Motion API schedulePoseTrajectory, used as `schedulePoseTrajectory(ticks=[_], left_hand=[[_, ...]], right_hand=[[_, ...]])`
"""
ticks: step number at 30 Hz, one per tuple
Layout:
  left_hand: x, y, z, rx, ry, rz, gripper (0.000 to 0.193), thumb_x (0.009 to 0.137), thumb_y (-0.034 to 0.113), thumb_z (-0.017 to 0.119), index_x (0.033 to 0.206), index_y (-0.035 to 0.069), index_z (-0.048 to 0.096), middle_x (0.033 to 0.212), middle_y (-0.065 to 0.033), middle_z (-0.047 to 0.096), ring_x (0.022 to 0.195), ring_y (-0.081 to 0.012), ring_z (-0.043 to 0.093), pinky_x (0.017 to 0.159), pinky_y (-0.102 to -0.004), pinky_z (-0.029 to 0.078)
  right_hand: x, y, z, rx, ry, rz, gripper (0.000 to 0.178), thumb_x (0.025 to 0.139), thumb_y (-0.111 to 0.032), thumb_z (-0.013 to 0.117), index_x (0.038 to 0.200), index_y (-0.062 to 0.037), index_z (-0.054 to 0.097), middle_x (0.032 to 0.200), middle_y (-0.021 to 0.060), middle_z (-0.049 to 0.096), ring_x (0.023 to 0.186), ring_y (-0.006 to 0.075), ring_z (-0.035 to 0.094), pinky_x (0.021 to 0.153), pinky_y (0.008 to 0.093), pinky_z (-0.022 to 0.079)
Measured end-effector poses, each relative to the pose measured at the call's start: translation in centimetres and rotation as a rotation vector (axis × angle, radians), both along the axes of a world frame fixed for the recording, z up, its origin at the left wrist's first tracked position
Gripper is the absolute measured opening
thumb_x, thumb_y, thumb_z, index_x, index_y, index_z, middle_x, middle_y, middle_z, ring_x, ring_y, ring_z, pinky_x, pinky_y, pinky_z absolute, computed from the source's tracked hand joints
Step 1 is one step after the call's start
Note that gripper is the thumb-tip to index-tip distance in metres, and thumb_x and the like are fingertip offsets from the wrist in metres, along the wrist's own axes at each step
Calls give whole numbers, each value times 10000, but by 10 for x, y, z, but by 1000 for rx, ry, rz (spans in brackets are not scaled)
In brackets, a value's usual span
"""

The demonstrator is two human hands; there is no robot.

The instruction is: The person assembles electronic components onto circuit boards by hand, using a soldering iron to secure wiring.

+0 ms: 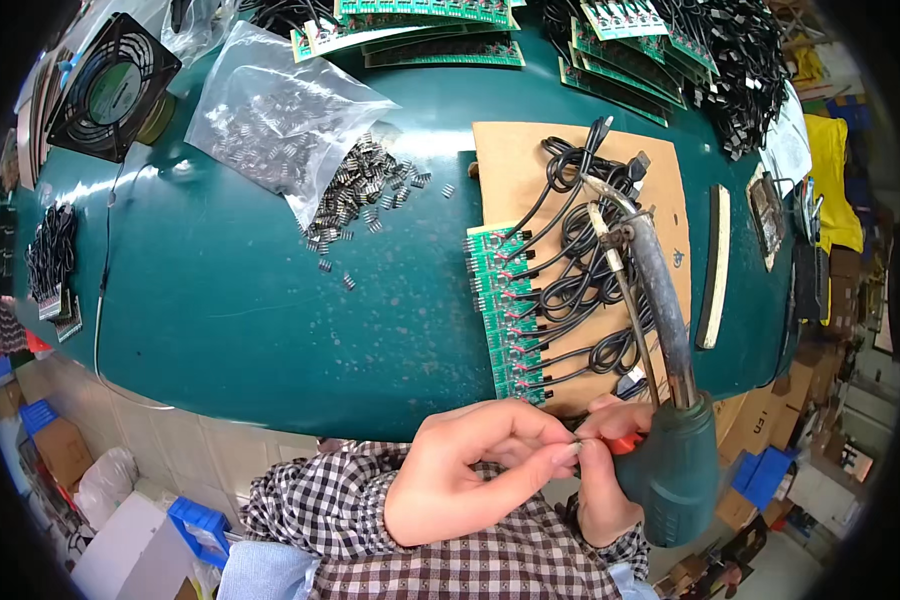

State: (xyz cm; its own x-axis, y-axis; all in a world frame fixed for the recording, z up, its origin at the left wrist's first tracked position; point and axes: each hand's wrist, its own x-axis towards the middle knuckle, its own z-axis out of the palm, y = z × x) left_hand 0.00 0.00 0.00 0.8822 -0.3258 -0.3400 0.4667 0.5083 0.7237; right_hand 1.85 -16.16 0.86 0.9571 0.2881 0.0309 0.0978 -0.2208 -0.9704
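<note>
Teal benchtop (240,300) fills the view, its near edge curving low across the picture above the person's checked sleeves. At the far left rim sits one black square cooling fan (113,85), with a bundle of short black leads (50,250) below it near the bench edge. Next comes one clear plastic bag (270,115) of small coil springs, and a loose heap of the same springs (365,190) spilled beside its mouth (too many to count). Between that heap and the near edge lies a broad bare stretch of teal. Along the far edge are stacks of green circuit boards (440,40).

Right of centre, one brown cardboard sheet (510,170) carries a single long green circuit board strip (500,315) with black cables (580,270) wired to its right side; the strip's lower end reaches the near bench edge.

Just below that edge, the left hand (470,470) pinches its thumb and forefinger together at the fingertips of the right hand (600,470); whatever small thing is between them cannot be made out. The right hand is wrapped around the green grip of a soldering gun (675,450), whose barrel points up over the cardboard. One pale narrow bar (715,265) lies right of the sheet.
</note>
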Motion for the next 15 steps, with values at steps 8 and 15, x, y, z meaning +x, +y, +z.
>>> schedulePoseTrajectory(ticks=[8, 15], left_hand=[[11, 12, -24, 207, 126, 409, 106, 834, -18, 515, 932, -55, 528, 858, -120, 618, 781, -150, 615, 700, -231, 503], [0, 7, -5, 51, -3, 158, 94, 815, -52, 527, 903, -72, 502, 819, -159, 605, 726, -174, 617, 650, -268, 526]], right_hand=[[-12, -11, 1, 27, 54, -120, 388, 716, -51, 553, 1072, -10, 405, 869, 71, 472, 757, 187, 512, 846, 426, 370], [3, 6, 5, -8, 62, -17, 415, 707, -81, 589, 1074, -12, 410, 873, 71, 483, 754, 189, 518, 850, 430, 372]])
